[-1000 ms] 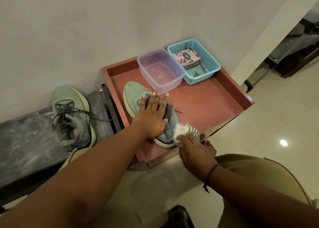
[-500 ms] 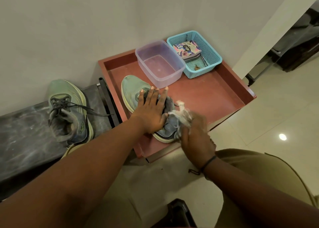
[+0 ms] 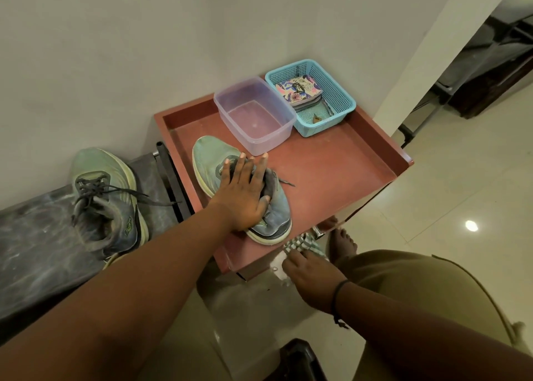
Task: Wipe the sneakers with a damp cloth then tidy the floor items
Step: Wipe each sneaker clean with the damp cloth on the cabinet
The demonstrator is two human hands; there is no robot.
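A green and grey sneaker (image 3: 207,158) lies on the red tray-top table (image 3: 340,167), toe toward the wall. My left hand (image 3: 243,196) presses flat on its laces and tongue, thumb at the collar. My right hand (image 3: 308,276) is below the table's front edge, closed on a green-and-white checked cloth (image 3: 302,243) that sits just under the sneaker's heel. The second sneaker (image 3: 106,196), same colours with dark laces, stands on the dark bench (image 3: 34,236) to the left.
A clear plastic tub (image 3: 253,113) with a little water stands at the back of the table, with a blue mesh basket (image 3: 311,99) holding a patterned pouch beside it. My bare foot (image 3: 341,242) and knee are at right. A dark object (image 3: 300,357) is on the tiled floor.
My right hand with the cloth has dropped from the sneaker's heel side down below the table's front edge. My left hand has stayed on the sneaker.
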